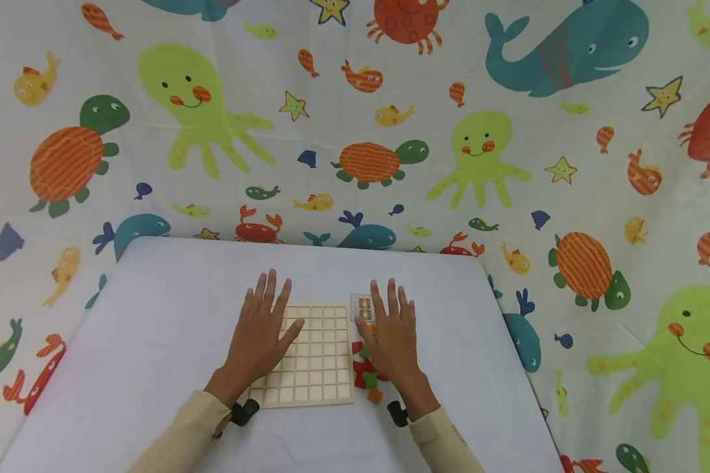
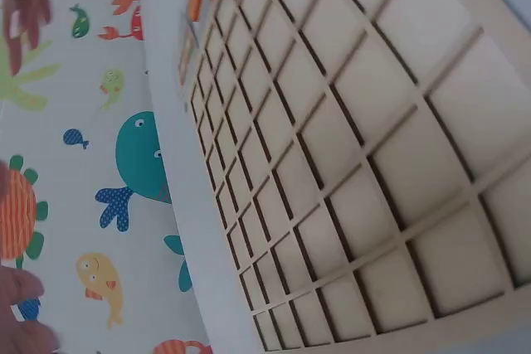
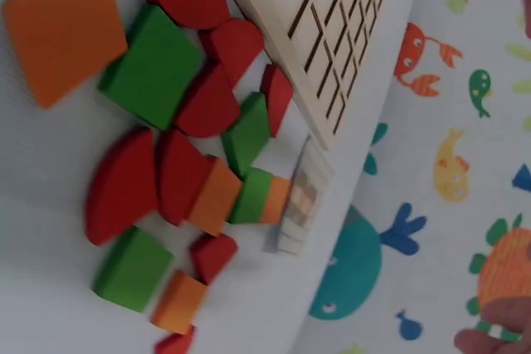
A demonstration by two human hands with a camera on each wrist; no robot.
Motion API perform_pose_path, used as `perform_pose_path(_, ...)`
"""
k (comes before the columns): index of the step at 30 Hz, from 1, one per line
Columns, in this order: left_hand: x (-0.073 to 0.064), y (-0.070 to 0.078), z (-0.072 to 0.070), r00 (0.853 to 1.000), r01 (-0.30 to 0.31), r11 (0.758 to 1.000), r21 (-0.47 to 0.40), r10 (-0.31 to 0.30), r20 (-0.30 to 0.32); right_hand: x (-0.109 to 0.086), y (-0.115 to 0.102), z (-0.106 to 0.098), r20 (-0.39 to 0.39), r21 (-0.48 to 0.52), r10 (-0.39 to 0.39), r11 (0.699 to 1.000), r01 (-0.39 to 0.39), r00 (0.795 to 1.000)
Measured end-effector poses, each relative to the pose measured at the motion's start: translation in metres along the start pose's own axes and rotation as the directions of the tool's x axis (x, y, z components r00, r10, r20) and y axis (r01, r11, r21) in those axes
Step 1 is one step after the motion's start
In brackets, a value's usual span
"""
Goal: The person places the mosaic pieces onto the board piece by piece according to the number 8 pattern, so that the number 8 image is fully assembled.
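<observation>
A wooden grid board [image 1: 322, 358] with square compartments lies on the table; the left wrist view shows bare cells. My left hand [image 1: 259, 341] is over its left side, fingers straight and thumb spread, holding nothing. To the right, my right hand [image 1: 394, 341] is similarly stretched out above a loose group of blocks, partly covering them in the head view. Red rounded blocks [image 3: 123, 184], green square blocks [image 3: 152, 66] and orange square blocks [image 3: 66, 31] make up that group. A small card with a coloured grid pattern [image 1: 363, 307] sits by the board's upper right corner, near my right fingertips.
A white-covered table [image 1: 171, 315] carries everything. Behind and beside it hangs a white cloth printed with sea animals [image 1: 307, 138]. Dark wrist-worn cameras [image 1: 398, 414] sit beneath both wrists, close to the tabletop.
</observation>
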State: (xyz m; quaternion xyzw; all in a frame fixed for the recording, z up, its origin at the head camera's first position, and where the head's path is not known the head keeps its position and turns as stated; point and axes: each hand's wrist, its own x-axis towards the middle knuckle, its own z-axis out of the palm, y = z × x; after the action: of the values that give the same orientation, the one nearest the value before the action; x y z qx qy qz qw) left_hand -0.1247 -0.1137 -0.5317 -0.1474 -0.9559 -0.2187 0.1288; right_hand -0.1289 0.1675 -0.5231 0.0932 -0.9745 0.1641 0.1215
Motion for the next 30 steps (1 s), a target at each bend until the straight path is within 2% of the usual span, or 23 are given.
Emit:
perform_pose_path(2, -0.001, -0.003, 0.0, 1.0, 0.013, 0.996, -0.092, -0.013, 0.0, 0.0, 0.004, 0.002, -0.02, 0.1, 0.02, 0.995, -0.018, 1.0)
perform_pose_path(4, -0.005, -0.008, 0.001, 1.0, 0.029, 0.983, -0.18, -0.029, 0.004, -0.002, 0.009, 0.005, -0.031, 0.209, 0.054, 0.977, -0.046, 0.998)
perform_pose_path(8, -0.015, -0.022, 0.003, 0.997, 0.076, 0.951, -0.3, -0.073, 0.021, -0.004, 0.021, 0.01, -0.023, 0.389, 0.141, 0.913, -0.121, 0.99)
perform_pose_path(11, -0.026, -0.035, 0.005, 0.992, 0.124, 0.927, -0.354, -0.112, 0.055, -0.007, 0.029, 0.013, 0.002, 0.463, 0.199, 0.868, -0.177, 0.98)
perform_pose_path(16, -0.048, -0.058, 0.013, 0.981, 0.191, 0.891, -0.412, -0.158, 0.115, -0.011, 0.043, 0.02, 0.052, 0.492, 0.27, 0.831, -0.26, 0.961)
perform_pose_path(21, -0.064, -0.073, 0.02, 0.967, 0.247, 0.876, -0.415, -0.199, 0.156, -0.014, 0.054, 0.027, 0.111, 0.504, 0.308, 0.802, -0.32, 0.945)
perform_pose_path(24, -0.07, -0.078, 0.023, 0.965, 0.255, 0.872, -0.417, -0.205, 0.161, -0.017, 0.06, 0.03, 0.144, 0.481, 0.313, 0.807, -0.342, 0.939)
perform_pose_path(30, -0.078, -0.08, 0.029, 0.976, 0.214, 0.885, -0.414, -0.175, 0.13, -0.029, 0.07, 0.035, 0.183, 0.414, 0.328, 0.83, -0.375, 0.927)
